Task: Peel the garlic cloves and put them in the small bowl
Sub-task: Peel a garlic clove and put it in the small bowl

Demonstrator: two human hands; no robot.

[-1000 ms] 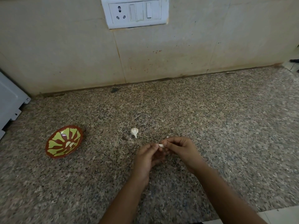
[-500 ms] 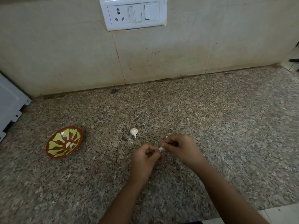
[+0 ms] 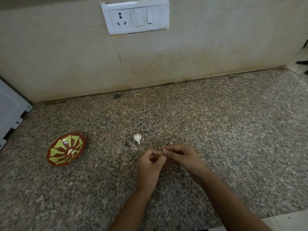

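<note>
Speckled granite countertop (image 3: 216, 130) fills most of the head view, running back to a beige tiled wall (image 3: 66, 55) that carries a white switch plate (image 3: 135, 16) with one socket and two switches. Both bare hands meet just above the counter near the middle of the frame, fingertips touching. The left hand (image 3: 150, 165) is curled with its fingers bent in toward the thumb, and the right hand (image 3: 181, 157) reaches across from the right with thumb and forefinger pressed together on a small garlic clove (image 3: 163, 150), of which only a pale sliver shows between the fingertips. The left fingertips close in on the same spot, so both hands seem to pinch the clove together, though the piece is too small and too covered to tell how much skin is on it. Just beyond the hands, apart from them, a garlic bulb piece (image 3: 137, 137) lies on the counter, white, rounded, with its pointed tip aimed toward the person. A few tiny pale skin flakes (image 3: 171, 142) rest on the stone near the right fingers. Well to the left sits the small bowl (image 3: 65, 149), red-brown with a yellow-green petal pattern, tilted so its inside faces the camera; a couple of pale peeled cloves (image 3: 71, 151) lie inside it near the centre. At the far left edge a white appliance corner (image 3: 10, 110) stands on the counter against the wall.
</note>
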